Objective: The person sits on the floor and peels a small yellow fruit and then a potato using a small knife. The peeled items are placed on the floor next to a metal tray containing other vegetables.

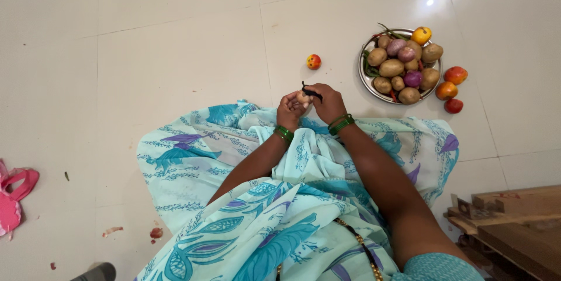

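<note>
My left hand (289,111) holds a small pale potato (302,99) over my lap, fingers curled around it. My right hand (328,103) grips a black-handled peeler (311,92) whose tip rests against the potato. Both wrists wear green bangles. A round steel plate (365,79) lies on the floor to the right of my hands, piled with potatoes (391,68), purple onions (405,54), green chillies and a yellow tomato (421,35).
A loose red-yellow tomato (314,61) lies on the white tiled floor beyond my hands. Three more tomatoes (450,90) sit right of the plate. Wooden boards (514,216) lie at the lower right. A pink cloth (14,196) lies at the left edge.
</note>
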